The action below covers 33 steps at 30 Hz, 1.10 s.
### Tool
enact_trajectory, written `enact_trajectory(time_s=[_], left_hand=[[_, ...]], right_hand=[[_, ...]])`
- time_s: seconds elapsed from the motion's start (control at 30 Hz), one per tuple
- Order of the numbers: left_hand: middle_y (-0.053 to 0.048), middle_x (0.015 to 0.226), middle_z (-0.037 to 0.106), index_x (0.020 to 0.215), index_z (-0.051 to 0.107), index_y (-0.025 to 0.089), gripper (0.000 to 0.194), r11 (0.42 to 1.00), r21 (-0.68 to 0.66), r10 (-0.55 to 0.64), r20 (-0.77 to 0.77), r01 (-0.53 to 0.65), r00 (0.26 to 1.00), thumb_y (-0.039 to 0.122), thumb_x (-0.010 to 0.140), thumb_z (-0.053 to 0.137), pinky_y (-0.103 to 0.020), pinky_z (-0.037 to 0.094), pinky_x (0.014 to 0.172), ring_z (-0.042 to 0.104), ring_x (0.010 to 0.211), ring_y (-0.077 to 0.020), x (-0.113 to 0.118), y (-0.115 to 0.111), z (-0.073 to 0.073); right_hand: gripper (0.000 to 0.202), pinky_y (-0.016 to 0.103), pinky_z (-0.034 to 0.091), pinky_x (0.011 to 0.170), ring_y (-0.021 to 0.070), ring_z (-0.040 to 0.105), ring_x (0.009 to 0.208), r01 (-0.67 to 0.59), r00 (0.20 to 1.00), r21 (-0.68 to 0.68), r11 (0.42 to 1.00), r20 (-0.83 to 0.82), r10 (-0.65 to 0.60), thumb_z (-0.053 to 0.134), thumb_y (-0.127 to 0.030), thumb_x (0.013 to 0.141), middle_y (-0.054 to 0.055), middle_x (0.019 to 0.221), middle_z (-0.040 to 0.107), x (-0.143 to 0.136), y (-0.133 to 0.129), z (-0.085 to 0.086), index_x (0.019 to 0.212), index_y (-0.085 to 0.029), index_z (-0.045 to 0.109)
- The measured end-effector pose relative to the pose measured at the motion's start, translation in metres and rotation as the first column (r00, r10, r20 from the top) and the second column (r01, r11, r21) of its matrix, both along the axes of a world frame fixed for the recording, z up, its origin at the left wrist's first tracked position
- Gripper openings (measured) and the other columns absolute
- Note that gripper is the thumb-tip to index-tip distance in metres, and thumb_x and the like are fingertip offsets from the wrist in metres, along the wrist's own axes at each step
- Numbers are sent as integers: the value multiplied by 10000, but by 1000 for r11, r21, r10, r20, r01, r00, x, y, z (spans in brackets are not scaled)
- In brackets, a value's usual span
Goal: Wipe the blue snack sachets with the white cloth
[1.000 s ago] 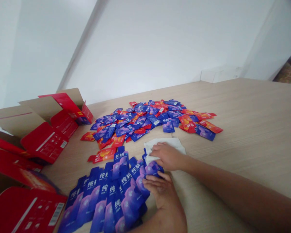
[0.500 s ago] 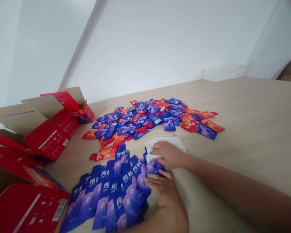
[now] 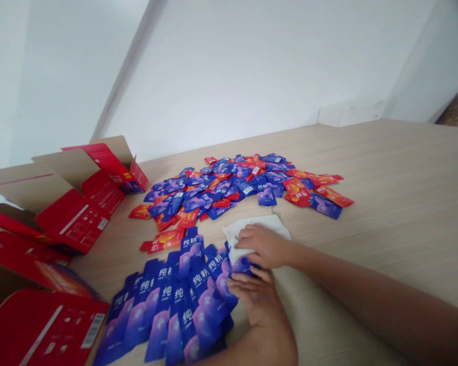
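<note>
A white cloth (image 3: 265, 222) lies at the middle, its near left part over the end of a blue packet. My right hand (image 3: 261, 245) presses on this cloth with fingers bent over it. Just below, my left hand (image 3: 254, 295) rests on the right end of the overlapping blue packets (image 3: 175, 300), fingers spread and touching the packet by the cloth. The blue packets carry purple fruit pictures and white characters and fan out to the left.
Behind the hands lies a loose pile of blue and red packets (image 3: 221, 185). Open red boxes (image 3: 74, 218) line the left side of the wooden table (image 3: 385, 203). A white box (image 3: 351, 114) stands by the wall at the back right.
My right hand and the cloth have shifted slightly left and toward me, covering more of the packet by my left hand. My left hand has stayed nearly still.
</note>
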<state>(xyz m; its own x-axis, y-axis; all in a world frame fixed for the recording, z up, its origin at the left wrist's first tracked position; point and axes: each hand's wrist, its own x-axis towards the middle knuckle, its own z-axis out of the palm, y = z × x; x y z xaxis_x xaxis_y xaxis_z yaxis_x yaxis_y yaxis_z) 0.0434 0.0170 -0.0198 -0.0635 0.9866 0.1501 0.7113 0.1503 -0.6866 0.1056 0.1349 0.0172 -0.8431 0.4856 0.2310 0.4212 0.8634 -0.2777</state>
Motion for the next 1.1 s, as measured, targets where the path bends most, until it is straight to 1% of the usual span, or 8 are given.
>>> enact_trajectory(time_s=[0.1,0.33,0.43,0.57,0.63,0.77,0.97,1.1], left_hand=[[-287,1012,661,1081,609,50,361,1000,9,10,33,-10,999,40,779,411,-528,513,793,643,918,-354,-1,1,1],[-287,1059,645,1117,590,70,380,1000,22,1,52,-2,999,39,795,390,-606,459,835,631,951,-369,1,0,-7],[-283,1048,651,1112,586,66,364,999,50,-3,10,3,1000,52,795,407,-605,458,837,635,942,-367,1,-1,-9],[-283,1028,659,1070,597,45,327,997,77,17,-53,-13,998,64,789,431,-586,466,840,642,927,-358,1,-1,-10],[-277,1033,660,1081,591,55,332,997,78,15,-54,-11,998,67,793,428,-583,466,841,644,927,-352,1,-2,-9],[-267,1052,657,1140,559,82,370,998,58,-12,-13,13,1000,62,804,406,-579,470,837,646,927,-340,1,-3,-6],[-272,1053,654,1119,579,74,373,1000,20,8,43,-9,999,45,801,387,-589,472,834,639,940,-354,2,-3,-6],[-258,1069,654,1138,576,97,391,1000,18,-12,35,11,999,44,800,387,-592,473,835,639,939,-354,1,-3,-7]], right_hand=[[255,351,340,852,208,499,896,-108,993,-23,994,-49,107,550,-238,779,60,949,594,-1,-4,-2,1014,-180,632],[200,344,350,832,206,501,877,-27,999,-21,999,-39,26,534,-224,782,69,914,574,-4,-3,-1,943,-160,633],[183,337,351,823,204,495,876,-34,999,-9,999,-28,34,539,-228,781,65,900,571,-3,-3,0,925,-162,632],[238,339,343,844,201,494,890,-113,993,-11,994,-37,113,565,-240,773,51,928,587,-3,-2,-2,994,-178,629],[247,345,338,854,204,494,906,-83,996,-17,996,-36,82,565,-239,779,54,946,590,-3,0,-3,1011,-179,628],[242,360,344,825,222,488,905,76,997,9,997,-10,-76,564,-252,789,78,957,583,-4,2,-2,1005,-170,634],[194,335,345,848,190,503,874,-38,999,-16,999,-19,38,557,-213,771,56,920,575,-2,-2,-1,942,-166,635],[229,336,350,837,200,499,885,15,999,-5,1000,-30,-15,553,-238,798,70,935,581,-4,2,-4,997,-157,631]])
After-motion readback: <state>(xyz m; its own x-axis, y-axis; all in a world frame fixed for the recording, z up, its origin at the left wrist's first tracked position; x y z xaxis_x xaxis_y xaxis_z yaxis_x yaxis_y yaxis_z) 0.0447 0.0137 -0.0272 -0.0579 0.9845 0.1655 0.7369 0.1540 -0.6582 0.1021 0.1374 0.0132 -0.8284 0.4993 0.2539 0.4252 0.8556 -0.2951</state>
